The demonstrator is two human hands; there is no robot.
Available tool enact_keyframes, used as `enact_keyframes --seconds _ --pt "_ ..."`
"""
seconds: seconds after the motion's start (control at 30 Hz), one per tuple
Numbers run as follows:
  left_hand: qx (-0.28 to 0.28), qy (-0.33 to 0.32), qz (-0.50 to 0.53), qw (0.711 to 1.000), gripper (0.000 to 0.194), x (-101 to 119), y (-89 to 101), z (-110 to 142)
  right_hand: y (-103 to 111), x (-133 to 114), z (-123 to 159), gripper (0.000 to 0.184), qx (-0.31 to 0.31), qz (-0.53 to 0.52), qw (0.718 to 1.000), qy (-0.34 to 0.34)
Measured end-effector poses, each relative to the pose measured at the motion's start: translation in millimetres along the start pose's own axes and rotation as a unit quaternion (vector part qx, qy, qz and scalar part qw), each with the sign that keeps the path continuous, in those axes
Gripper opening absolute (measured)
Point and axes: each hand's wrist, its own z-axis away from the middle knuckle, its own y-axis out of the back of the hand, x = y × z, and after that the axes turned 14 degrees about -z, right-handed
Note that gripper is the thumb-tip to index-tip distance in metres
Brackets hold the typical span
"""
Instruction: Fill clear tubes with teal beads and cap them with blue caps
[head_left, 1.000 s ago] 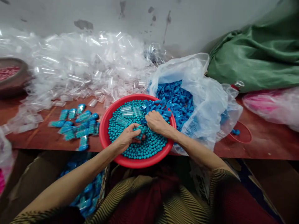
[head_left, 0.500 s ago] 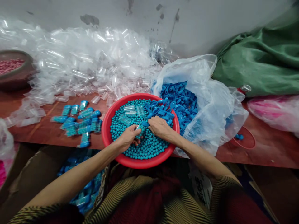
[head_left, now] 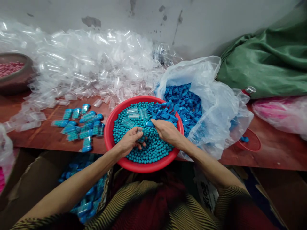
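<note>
A red basin (head_left: 109,140) in front of me holds many small blue-green balls (head_left: 146,155). My left hand (head_left: 132,140) is closed over the balls, around a clear plastic tube (head_left: 141,136) with blue-green balls in it. Just right of it, my right hand (head_left: 166,131) pinches a blue plastic cap (head_left: 150,123). More loose blue caps (head_left: 165,111) lie on the balls at the basin's back right. A few clear tubes (head_left: 132,111) rest on the balls at the back left.
Filled, capped tubes (head_left: 87,127) lie on the red table (head_left: 48,140) at left. Behind is a heap of clear tubes (head_left: 83,54). A plastic bag (head_left: 213,105) of blue caps stands right of the basin. Below left, a cardboard box (head_left: 43,172) holds more filled tubes.
My right hand has drawn slightly back from the cap pile with a blue cap at its fingertips. My left hand stays nearly in place with the tube.
</note>
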Motion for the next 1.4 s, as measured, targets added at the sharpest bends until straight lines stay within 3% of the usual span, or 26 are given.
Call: enact_keyframes --seconds 0.2,0.3,0.43,0.63,0.83,0.93,1.07,1.27,1.4 --pt "0.030 -0.045 -0.039 0.998 0.048 -5.0 -7.4 -0.1 -16.4 -4.6 4.9 0.033 0.026 -0.059 0.997 0.047" --pt "0.038 -0.068 -0.055 0.995 0.051 -6.7 -10.8 0.6 -15.8 -2.8 6.1 0.025 0.050 -0.134 0.988 0.058" --pt "0.059 -0.076 -0.048 0.994 0.058 -6.4 -13.6 2.5 -12.6 -0.5 7.4 0.021 0.085 -0.152 0.982 0.067" --pt "0.075 -0.088 -0.040 0.992 0.052 -4.5 -17.3 2.0 -12.5 4.8 6.9 0.022 0.050 -0.222 0.965 0.132" --pt "0.118 -0.082 -0.055 0.988 0.038 -5.2 -20.3 0.2 -13.7 8.6 6.4 0.022 0.057 -0.106 0.975 0.185" --pt "0.101 -0.081 -0.071 0.989 0.043 -5.4 -18.6 1.2 -11.0 10.4 5.3 0.022 0.039 -0.167 0.970 0.170" --pt "0.055 -0.082 -0.056 0.993 0.058 -5.3 -16.0 1.5 -7.6 12.8 5.8 0.022 0.058 -0.275 0.952 0.123" --pt "0.028 -0.093 -0.029 0.995 0.060 -2.1 -17.1 2.2 -5.5 15.8 9.5 0.025 0.055 -0.287 0.946 0.138" --pt "0.045 -0.092 -0.033 0.994 0.051 -3.0 -19.2 3.4 -7.6 17.4 12.4 0.026 0.055 -0.261 0.951 0.154"
